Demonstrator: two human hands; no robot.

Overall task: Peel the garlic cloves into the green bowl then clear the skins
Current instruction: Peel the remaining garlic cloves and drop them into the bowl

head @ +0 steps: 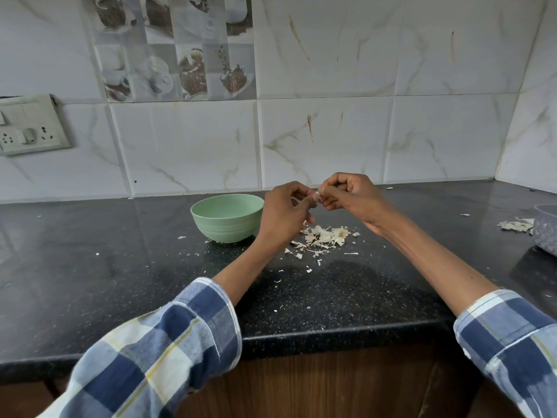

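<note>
Garlic clove (317, 197) is being pinched between fingers of left hand (283, 211) and right hand (349, 193), best peeled over skins (324, 235) beside green bowl (226, 218).

The garlic clove (317, 197) is largely concealed by the fingers of the left hand (284, 214) and right hand (351, 196). The green bowl (227, 218) interior is not fully shown. A container (546, 229) is cut off by the right edge.

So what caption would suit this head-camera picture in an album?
Both hands, left hand and right hand, peel a garlic clove above skins beside the green bowl.
</note>
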